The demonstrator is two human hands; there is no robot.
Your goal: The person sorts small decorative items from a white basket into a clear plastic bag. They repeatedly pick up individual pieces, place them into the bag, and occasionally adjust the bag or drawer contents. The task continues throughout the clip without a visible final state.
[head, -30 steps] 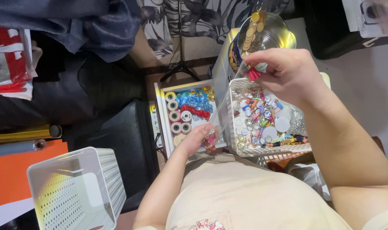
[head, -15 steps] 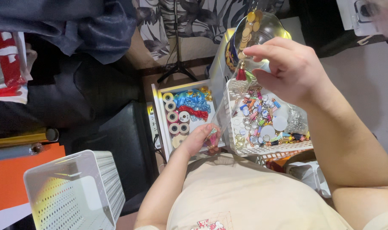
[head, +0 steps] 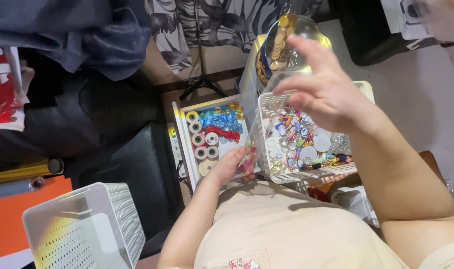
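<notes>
My right hand hovers over a white perforated basket full of small colourful trinkets, badges and charms. Its fingers are spread and I see nothing in them. A clear plastic bag with a string of gold discs inside stands up just behind its fingertips. My left hand sits low at the basket's left side, its fingers curled on the bag's lower edge next to some pink bits. The basket rests on my lap, above my beige shirt.
A white tray holds tape rolls plus blue and red ribbon, left of the basket. Another white perforated basket stands at lower left by an orange sheet. Dark clothing, a black seat and a tripod stand lie beyond.
My right hand pinched a small red piece at the bag's mouth; now the fingers have spread and the red piece is out of sight. The left hand stayed low by the basket.
</notes>
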